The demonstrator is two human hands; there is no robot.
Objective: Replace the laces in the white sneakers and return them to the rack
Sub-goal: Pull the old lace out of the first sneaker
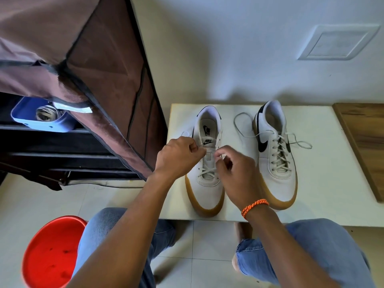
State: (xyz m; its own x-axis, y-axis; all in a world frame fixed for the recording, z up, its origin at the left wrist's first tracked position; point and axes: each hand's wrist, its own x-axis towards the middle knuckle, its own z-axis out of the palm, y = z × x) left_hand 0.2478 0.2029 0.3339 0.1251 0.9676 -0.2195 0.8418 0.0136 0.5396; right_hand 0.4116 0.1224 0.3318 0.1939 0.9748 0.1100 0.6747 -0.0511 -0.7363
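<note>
your left hand [180, 155] and right hand [234, 171] each pinch a lace end [217, 151] over the near sneaker [207, 163], which points toward you.

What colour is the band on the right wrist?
Orange with thin darker flecks: the braided band sits on the right wrist, seen in the head view.

White sneakers [208, 163] — black swooshes, tan gum soles, pale laces [278, 152]. Brown rack cover [83, 59], red stool [52, 252], blue jeans [311, 246] — orange wristband [254, 206].
</note>
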